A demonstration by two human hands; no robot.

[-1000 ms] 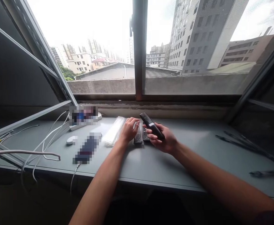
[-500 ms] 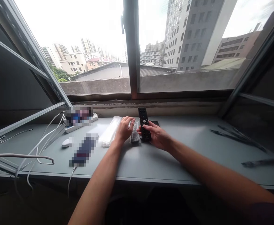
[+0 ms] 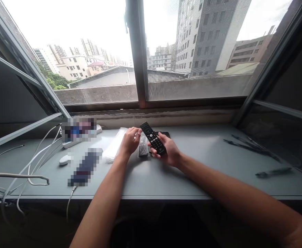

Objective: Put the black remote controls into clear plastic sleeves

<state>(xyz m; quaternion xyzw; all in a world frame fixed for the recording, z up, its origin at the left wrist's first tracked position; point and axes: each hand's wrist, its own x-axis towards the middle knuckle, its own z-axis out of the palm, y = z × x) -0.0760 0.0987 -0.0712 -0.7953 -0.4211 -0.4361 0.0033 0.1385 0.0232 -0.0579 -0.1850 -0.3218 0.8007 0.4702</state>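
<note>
A black remote control [image 3: 153,138] with white buttons is gripped by my right hand [image 3: 169,151], its top end tilted to the left. My left hand [image 3: 130,141] is near the remote's top end, fingers curled and closed; whether they pinch anything is too small to tell. Clear plastic bags [image 3: 113,146] lie beside and partly behind my left hand. Between the hands, a dark item in clear wrapping [image 3: 143,148] rests on the table. A flat black object [image 3: 166,134] is partly hidden behind my right hand.
On the grey table [image 3: 192,182], a power strip [image 3: 98,129], white cables [image 3: 32,176], a white round object [image 3: 63,160] and a blurred-out dark device [image 3: 86,167] are at left. Dark pen-like items [image 3: 272,172] lie at right. A window stands behind.
The remote has turned from nearly upright to leaning left, with my right fingers now further under its lower end. The whole view has shifted slightly.
</note>
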